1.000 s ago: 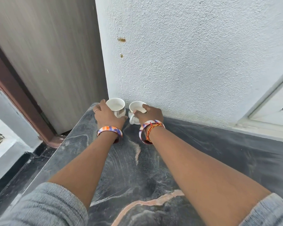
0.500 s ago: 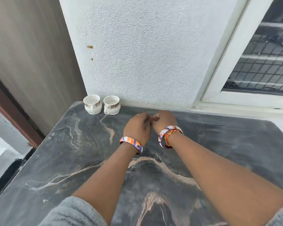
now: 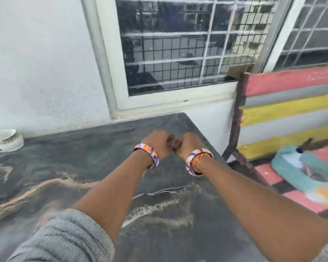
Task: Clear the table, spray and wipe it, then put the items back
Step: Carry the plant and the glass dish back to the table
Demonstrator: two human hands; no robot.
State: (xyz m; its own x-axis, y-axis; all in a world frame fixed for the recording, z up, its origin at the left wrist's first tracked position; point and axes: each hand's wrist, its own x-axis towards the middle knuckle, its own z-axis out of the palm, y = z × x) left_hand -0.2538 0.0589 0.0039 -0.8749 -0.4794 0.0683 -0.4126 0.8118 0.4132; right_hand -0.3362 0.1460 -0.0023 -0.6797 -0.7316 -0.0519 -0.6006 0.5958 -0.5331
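Observation:
A white cup (image 3: 7, 140) stands at the back left of the dark marble table (image 3: 83, 167), against the wall; it is partly cut off by the frame edge. My left hand (image 3: 159, 143) and my right hand (image 3: 187, 145) hover over the table's back right part, fists closed, knuckles touching each other, nothing visible in either. Both wrists wear coloured bangles. A teal cloth (image 3: 301, 171) lies on the striped bench to the right, with a blurred bottle-like thing (image 3: 299, 157) on it.
A painted bench (image 3: 292, 103) with pink, yellow and grey slats stands right of the table, its dark frame close to the table's corner. A white-framed barred window (image 3: 178, 53) and a white textured wall (image 3: 42, 72) rise behind the table.
Both hands let go of the two cups at the back left and drew together as fists. The view swung right, bringing the window and bench in.

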